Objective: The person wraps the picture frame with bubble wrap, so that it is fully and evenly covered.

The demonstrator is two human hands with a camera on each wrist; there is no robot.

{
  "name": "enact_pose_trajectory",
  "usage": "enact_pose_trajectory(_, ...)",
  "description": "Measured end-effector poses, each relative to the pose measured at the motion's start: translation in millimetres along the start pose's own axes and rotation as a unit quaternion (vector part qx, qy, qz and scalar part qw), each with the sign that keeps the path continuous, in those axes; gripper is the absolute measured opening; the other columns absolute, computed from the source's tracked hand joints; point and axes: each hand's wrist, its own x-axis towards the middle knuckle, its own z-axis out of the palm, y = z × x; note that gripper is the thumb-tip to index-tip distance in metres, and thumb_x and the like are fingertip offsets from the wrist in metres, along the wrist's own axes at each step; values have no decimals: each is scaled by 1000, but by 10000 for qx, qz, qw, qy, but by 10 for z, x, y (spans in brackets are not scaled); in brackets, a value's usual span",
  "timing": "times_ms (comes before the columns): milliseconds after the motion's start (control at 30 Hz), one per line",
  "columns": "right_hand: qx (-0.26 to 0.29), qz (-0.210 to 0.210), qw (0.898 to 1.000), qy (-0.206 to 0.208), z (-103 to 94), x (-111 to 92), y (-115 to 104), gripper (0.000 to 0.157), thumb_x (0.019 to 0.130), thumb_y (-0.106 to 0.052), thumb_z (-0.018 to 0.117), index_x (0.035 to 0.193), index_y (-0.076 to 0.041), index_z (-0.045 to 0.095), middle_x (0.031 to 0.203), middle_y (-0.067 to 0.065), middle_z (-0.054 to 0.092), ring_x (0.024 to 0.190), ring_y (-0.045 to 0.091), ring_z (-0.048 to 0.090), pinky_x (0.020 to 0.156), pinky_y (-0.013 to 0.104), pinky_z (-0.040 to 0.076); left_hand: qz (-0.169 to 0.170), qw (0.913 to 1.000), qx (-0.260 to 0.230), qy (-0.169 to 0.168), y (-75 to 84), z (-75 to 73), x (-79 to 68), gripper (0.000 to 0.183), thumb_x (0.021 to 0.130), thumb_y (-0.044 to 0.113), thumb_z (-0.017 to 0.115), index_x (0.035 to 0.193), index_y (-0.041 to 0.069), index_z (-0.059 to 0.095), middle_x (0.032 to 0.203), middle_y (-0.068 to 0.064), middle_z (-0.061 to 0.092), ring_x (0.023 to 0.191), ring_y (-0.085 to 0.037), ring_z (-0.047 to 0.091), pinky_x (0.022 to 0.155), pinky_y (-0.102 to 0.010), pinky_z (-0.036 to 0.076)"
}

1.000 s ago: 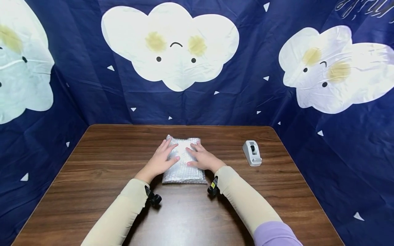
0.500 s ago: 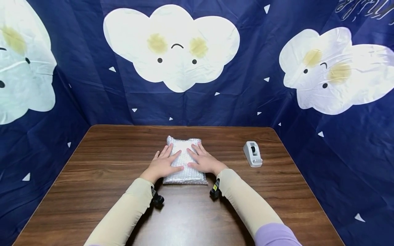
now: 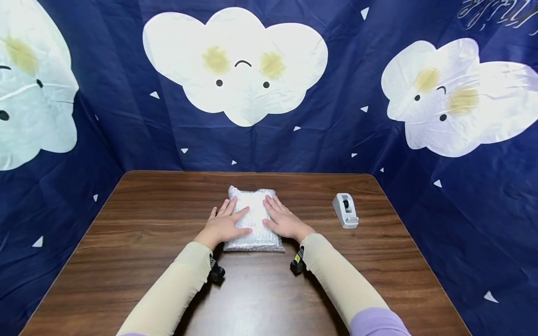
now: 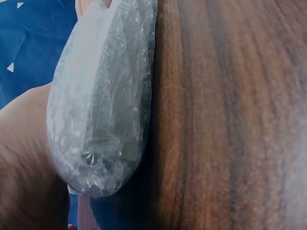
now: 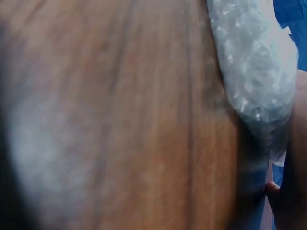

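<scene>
A flat package in bubble wrap (image 3: 254,239) lies on the wooden table in the head view. On its left side rests my left hand (image 3: 222,227), fingers spread and straight. My right hand (image 3: 287,224) lies on the right side, its fingers extended toward the far edge. In the left wrist view the clear bubble wrap (image 4: 103,105) covers a pale, thick-edged item whose kind I cannot tell; part of the left hand (image 4: 24,153) shows beside it. The right wrist view has the wrap's other side (image 5: 254,62) next to my right hand (image 5: 295,158).
A white tape dispenser (image 3: 345,211) stands on the table (image 3: 159,224) to the right of the package. Behind and at both sides hangs a dark blue cloth (image 3: 269,144) printed with white clouds.
My left hand has shifted slightly right and nearer on the package, while my right hand has slid outward to the right. The package and tape dispenser stay in place.
</scene>
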Motion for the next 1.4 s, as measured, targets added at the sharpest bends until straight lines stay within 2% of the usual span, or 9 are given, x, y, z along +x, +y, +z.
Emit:
enact_pose_trajectory(133,167,-51,9997,165,48,-28,41,66,110,-39,28,162,-5,5,170,11,-3,156,32,-6,125,49,11,-40,10000,-15,24,-8,7,-11,85,89,72,55,160,32,32,170,-12,-2,155,-37,0,118,-68,3)
enact_pose_trajectory(367,603,26,9931,1004,104,-111,220,61,110,-24,30,159,7,9,167,24,6,153,42,8,124,49,14,62,9999,-129,88,2,-3,-5,87,88,73,55,160,30,32,170,-13,-3,155,-38,0,119,-66,3)
enact_pose_trajectory(567,1064,441,9817,1516,-5,-265,394,60,107,-19,44,157,7,23,164,26,20,152,40,17,122,51,20,147,9993,-305,153,-16,0,-16,88,88,73,56,160,27,33,170,-15,-2,155,-40,0,120,-64,1)
enact_pose_trajectory(667,1006,554,9732,1994,-117,-395,466,56,104,-20,53,153,3,38,158,23,37,146,37,34,118,51,30,144,9989,-424,156,-6,1,-39,88,88,71,57,160,26,34,170,-16,-2,155,-40,-1,120,-65,1)
enact_pose_trajectory(767,784,707,9537,2818,-262,-565,521,44,99,-18,58,141,-3,57,134,19,60,122,34,59,104,50,46,139,9986,-475,202,13,-2,-56,86,89,68,59,160,25,34,170,-16,-2,155,-40,0,120,-65,2)
enact_pose_trajectory(900,605,1115,9071,4014,-442,-830,606,27,95,-12,61,120,-5,70,98,15,67,86,31,62,78,47,50,130,9988,-429,212,22,1,-55,86,89,68,58,160,26,34,170,-16,-2,155,-40,0,121,-64,3)
enact_pose_trajectory(1067,280,1940,8511,4871,-540,-1146,799,21,95,-15,61,108,-5,74,93,15,68,82,36,63,70,50,48,75,9988,-424,232,23,7,-54,85,89,68,58,160,27,34,170,-15,-3,155,-39,1,121,-62,3)
enact_pose_trajectory(1200,162,3012,8298,4694,-514,-1385,965,27,96,-27,59,110,-8,73,99,15,65,89,40,63,71,56,46,21,9988,-451,205,30,24,-61,84,90,68,59,160,28,34,170,-14,-3,155,-37,-1,122,-61,2)
enact_pose_trajectory(1400,528,4209,8404,3372,-459,-1630,1078,44,98,-46,55,115,-6,65,111,17,57,100,40,60,78,56,48,-25,9991,-375,200,25,51,-80,85,89,70,57,160,29,33,170,-13,-4,156,-35,-1,122,-60,2)
